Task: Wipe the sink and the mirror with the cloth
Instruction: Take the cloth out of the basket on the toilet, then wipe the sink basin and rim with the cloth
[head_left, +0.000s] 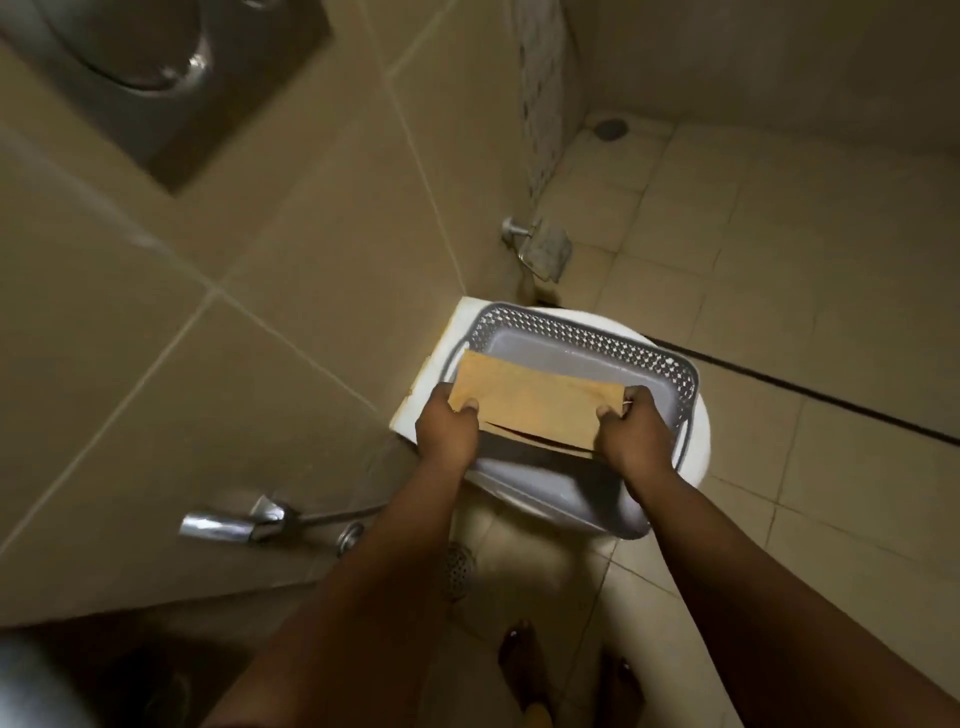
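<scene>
A folded tan cloth (535, 402) is stretched flat between both hands above a grey plastic basket (644, 358). My left hand (447, 431) pinches the cloth's left edge, thumb on top. At the cloth's right edge, my right hand (636, 431) pinches it the same way. The basket sits on a closed white toilet lid (698, 441). A steel fixture (156, 67) is set in the wall at the top left, blurred. No mirror is in view.
A chrome spray handle (228, 525) with its hose hangs on the tiled wall at the left. On the same wall, past the toilet, is a metal paper holder (540, 249). A round floor drain (460, 569) lies below my arms. My bare feet (524, 660) stand on the tiled floor.
</scene>
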